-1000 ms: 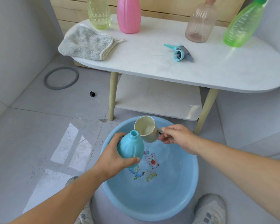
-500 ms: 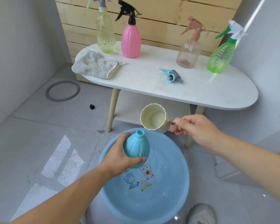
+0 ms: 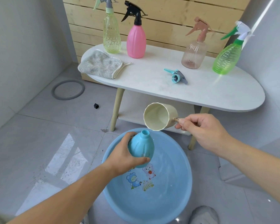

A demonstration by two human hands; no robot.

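Over the blue basin (image 3: 183, 160) on the tiled floor, left hand (image 3: 123, 156) grips the uncapped blue bottle (image 3: 141, 147), right hand (image 3: 202, 128) pinches the cream cup (image 3: 158, 116) handle; best to line the cup lip over the neck, tip slowly.

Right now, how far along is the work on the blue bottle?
Done: spray head off, lying on the table. In hand: left hand grips the open blue bottle over the basin; right hand holds the cup tipped by its neck, no pour visible. Left: probably refitting the head.

Both forearms are being stretched forward. A blue bottle (image 3: 142, 147) is being gripped by the left hand (image 3: 124, 156); a cream cup (image 3: 158, 117) is being pinched at its handle by the right hand (image 3: 204, 131), raised higher.
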